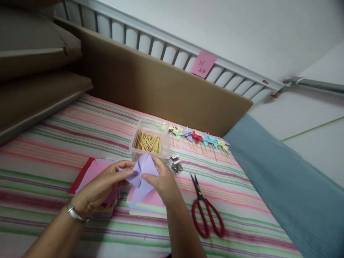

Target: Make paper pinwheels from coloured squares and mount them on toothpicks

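We see a purple paper point(147, 165) held between the two hands, just above a right-hand stack of coloured sheets point(157, 197), with its longest spread running from a far corner back toward us. The relation that matters lies at its middle: the right hand point(162, 179) reaches nearer to it, thumb pressed on the face beside the folded-in flaps and fingers tucked behind, while the left hand point(110, 179) pinches the left edge between thumb and fingers. Both hands are thus closed on the paper; we cannot tell how its hidden side is supported. Just beyond the paper stands a clear plastic box point(165, 141), open at the top, with a heap of short wooden sticks point(147, 141) inside. To the right of that box, near the right hand's fingers, a small open carton point(176, 160) holds little metal pieces, too small for us to name. Under the left forearm we find another stack of paper point(94, 172), and right of the right forearm lie red-handled scissors point(200, 197), blades slightly apart and pointing away from us. Farther off, a row of paper pinwheels point(197, 137) on sticks rests on the striped cloth point(113, 125).
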A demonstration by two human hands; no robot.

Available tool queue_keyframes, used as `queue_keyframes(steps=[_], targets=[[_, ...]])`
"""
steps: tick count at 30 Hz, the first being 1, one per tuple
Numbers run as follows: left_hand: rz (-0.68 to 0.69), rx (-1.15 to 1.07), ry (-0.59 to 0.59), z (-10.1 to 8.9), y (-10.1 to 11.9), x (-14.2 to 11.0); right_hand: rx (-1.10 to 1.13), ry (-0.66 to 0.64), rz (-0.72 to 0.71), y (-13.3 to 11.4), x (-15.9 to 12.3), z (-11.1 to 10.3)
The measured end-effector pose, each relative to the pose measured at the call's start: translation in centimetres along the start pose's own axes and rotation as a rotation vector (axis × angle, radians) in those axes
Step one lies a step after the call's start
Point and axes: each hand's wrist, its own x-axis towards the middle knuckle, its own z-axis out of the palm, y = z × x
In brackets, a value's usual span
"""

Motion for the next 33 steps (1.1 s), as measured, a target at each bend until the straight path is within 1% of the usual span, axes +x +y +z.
queue_keyframes(steps=[2,4,6,9,15,22,25,27,29,31,33], targets=[[0.013,-0.053,-0.034,0.4,-0.1,0.0,0.045,0.119,-0.024,-0.1,0.2,0.4],[0.039,-0.070,-0.045,0.9,-0.4,0.3,0.032,0.230,-0.069,-0.1,0.2,0.9],[0.080,-0.076,0.011,1.5,-1.0,0.7,-0.004,0.307,-0.107,0.0,0.2,1.4],[0.109,-0.100,0.116,2.0,-1.7,1.3,-0.017,0.354,-0.100,0.4,0.1,1.9],[0.140,-0.097,0.195,1.8,-2.0,1.6,0.118,0.302,-0.088,1.4,0.4,2.0],[0.137,-0.109,0.262,1.7,-2.4,1.8,0.180,0.272,-0.080,1.2,0.3,2.5],[0.135,-0.131,0.312,1.5,-2.0,1.7,0.182,0.248,-0.066,1.2,0.2,2.6],[0.133,-0.154,0.333,1.1,-1.4,1.5,0.140,0.226,-0.076,1.3,0.1,2.6],[0.126,-0.162,0.360,0.4,-0.6,1.2,0.040,0.210,-0.131,1.3,0.0,2.4],[0.119,-0.156,0.396,-0.3,0.2,0.9,-0.118,0.193,-0.251,1.1,-0.2,2.1],[0.133,-0.157,0.407,-1.0,0.7,0.6,-0.293,0.145,-0.382,0.8,-0.4,1.8]])
